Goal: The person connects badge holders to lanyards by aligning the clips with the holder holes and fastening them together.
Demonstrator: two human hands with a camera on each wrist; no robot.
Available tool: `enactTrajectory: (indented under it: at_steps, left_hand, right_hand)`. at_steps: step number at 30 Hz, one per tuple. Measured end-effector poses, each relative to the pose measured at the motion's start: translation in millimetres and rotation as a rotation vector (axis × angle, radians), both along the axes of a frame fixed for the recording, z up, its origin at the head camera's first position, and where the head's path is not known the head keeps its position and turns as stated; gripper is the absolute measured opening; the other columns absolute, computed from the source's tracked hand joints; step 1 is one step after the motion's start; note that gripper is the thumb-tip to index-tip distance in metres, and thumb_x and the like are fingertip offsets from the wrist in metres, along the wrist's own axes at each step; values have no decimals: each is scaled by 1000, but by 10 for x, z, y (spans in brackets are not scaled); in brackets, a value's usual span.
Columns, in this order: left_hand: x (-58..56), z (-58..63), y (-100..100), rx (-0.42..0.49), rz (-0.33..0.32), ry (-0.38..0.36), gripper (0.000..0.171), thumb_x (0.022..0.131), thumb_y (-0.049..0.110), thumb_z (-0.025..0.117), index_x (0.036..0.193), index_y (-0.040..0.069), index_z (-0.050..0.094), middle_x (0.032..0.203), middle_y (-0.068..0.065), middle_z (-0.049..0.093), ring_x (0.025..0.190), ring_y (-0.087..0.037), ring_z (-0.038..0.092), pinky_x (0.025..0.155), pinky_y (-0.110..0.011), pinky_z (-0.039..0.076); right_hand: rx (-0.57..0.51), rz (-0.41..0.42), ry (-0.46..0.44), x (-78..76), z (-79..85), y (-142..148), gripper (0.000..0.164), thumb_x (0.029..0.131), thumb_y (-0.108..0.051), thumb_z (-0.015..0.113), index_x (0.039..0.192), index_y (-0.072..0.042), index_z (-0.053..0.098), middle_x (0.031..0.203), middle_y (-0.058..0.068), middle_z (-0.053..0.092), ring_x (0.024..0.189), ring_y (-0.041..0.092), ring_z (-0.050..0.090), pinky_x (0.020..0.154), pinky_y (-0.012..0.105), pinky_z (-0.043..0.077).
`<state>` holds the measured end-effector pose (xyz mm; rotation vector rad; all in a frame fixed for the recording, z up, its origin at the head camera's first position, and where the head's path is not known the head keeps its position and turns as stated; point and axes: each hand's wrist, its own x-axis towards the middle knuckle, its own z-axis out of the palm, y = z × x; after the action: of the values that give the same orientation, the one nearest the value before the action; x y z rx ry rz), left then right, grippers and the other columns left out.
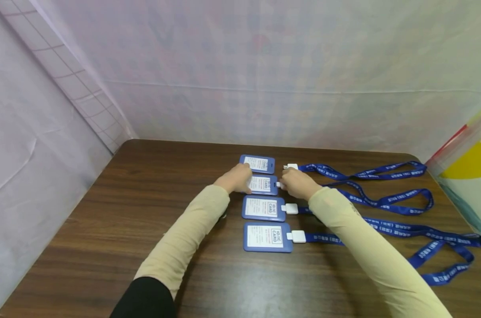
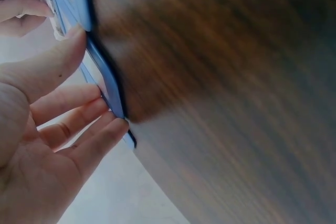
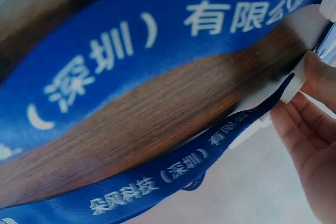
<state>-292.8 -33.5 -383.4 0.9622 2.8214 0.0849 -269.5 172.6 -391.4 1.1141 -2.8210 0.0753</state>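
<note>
Your left hand (image 1: 235, 178) grips the left end of the 2nd-farthest badge holder (image 1: 263, 184), its fingers (image 2: 68, 100) along the edges. Your right hand (image 1: 298, 183) pinches a white clip (image 3: 298, 81) at that holder's right end. All 4 holders lie in a column on the table (image 1: 145, 198); the farthest holder (image 1: 258, 164) sits apart from its blue lanyard (image 1: 395, 176)
</note>
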Motion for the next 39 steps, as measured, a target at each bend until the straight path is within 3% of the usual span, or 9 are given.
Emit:
enactTrajectory:
  at_steps: [7,16,24,30,34,39]
  left_hand:
    - [-12,-2,23,-10,-5,6,32,69,27,79,71,4,57,87,-10,52,82,-23,52,78,-32,45]
    - [-21,-9,40,-22,22,-7,33,69,28,79,70,4,56,86,-9,52,79,-21,51,76,-31,46]
    - [-12,6,48,-17,27,-11,34,69,27,80,67,4,55,84,-9,51,77,-21,51,75,-31,46]
    - [-16,7,38,13,37,-31,33,68,26,80,67,4,55,82,-7,49,74,-19,48,71,-29,45]
    - [-32,8,22,55,59,-60,31,66,23,82,69,3,59,80,-6,49,72,-18,48,67,-28,45]
    - [-38,27,12,84,89,-99,31,65,22,82,77,0,63,82,-6,50,76,-18,48,73,-30,45]
  right_hand:
    - [-3,28,3,-30,-28,12,11,74,-1,66,65,-2,60,63,5,47,57,21,49,54,34,46]
    - [-59,-41,-67,-28,-33,-6,11,79,-2,64,69,1,63,64,6,50,58,21,50,55,34,48]
    - [-48,7,-60,-41,-31,-15,8,78,-2,64,71,2,64,64,6,49,57,19,49,53,31,46]
    - [1,-20,-80,-39,-15,-27,7,79,-4,66,74,1,66,66,6,51,59,19,50,56,31,47]
    - [-22,-31,-89,-37,-2,-34,8,78,-4,66,72,1,64,65,6,52,59,20,51,56,33,48]
    - [-14,5,-75,-47,-3,-13,9,77,-4,67,70,-2,63,65,6,53,59,21,52,56,34,47]
